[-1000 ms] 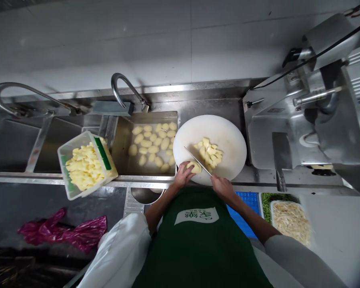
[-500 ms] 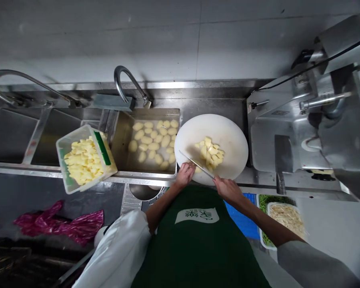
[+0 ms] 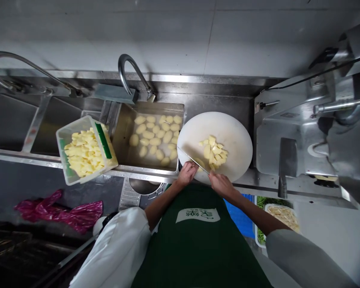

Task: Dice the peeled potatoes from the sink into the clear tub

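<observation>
On the round white cutting board (image 3: 237, 140), my right hand (image 3: 221, 185) is closed around the handle of a knife (image 3: 191, 157). Its thin blade slants up and left across the board's near edge. My left hand (image 3: 187, 173) has its fingers curled on a peeled potato (image 3: 200, 164) right by the blade; the blade and fingers partly hide this potato. Beyond the blade lies a small heap of cut potato chunks (image 3: 215, 153).
Left of the board, a water-filled sink (image 3: 120, 148) holds several peeled potatoes (image 3: 148, 135). A clear plastic bin (image 3: 111, 158) of potato pieces sits tilted on the sink edge. To the right, a cleaver (image 3: 288, 158) lies on a metal machine (image 3: 268, 140). A faucet (image 3: 124, 76) arches behind.
The view has shifted slightly. My right hand and the knife have moved a little left and nearer to my left hand. The left hand stays on the potato.
</observation>
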`<action>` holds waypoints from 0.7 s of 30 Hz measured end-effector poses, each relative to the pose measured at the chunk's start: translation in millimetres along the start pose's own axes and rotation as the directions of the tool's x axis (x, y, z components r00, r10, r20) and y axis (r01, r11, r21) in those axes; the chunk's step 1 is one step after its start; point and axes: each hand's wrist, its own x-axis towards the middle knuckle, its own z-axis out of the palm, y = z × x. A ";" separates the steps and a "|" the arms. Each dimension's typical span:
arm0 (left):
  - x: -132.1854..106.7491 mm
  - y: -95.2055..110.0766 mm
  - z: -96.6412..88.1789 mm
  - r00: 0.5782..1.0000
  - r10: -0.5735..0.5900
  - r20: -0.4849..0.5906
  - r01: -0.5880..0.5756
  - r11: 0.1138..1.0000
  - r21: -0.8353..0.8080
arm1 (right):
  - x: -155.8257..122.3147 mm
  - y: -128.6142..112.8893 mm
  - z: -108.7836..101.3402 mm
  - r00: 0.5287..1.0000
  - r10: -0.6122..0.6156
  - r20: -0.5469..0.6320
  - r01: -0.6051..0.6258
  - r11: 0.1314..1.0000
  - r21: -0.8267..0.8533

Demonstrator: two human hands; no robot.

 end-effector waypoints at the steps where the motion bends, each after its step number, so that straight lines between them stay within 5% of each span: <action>1: -0.6 -0.6 0.0 1.000 -0.006 0.009 0.006 1.000 -0.006 | 4.2 -1.8 1.2 1.000 0.002 0.003 -0.002 1.000 0.007; 10: 2.9 -3.1 -1.7 0.999 0.026 -0.033 -0.025 0.999 0.026 | 15.6 -5.7 3.1 0.997 -0.020 -0.073 0.024 0.998 0.056; 15: 4.0 -0.1 -6.0 0.998 0.037 -0.052 -0.036 0.999 0.023 | -0.4 -3.9 -7.3 0.987 -0.043 -0.154 0.054 0.996 0.073; 21: 12.1 2.9 -32.2 0.992 -0.077 -0.096 0.072 0.996 -0.053 | -25.6 13.5 -17.7 0.957 0.158 -0.242 -0.123 0.981 0.152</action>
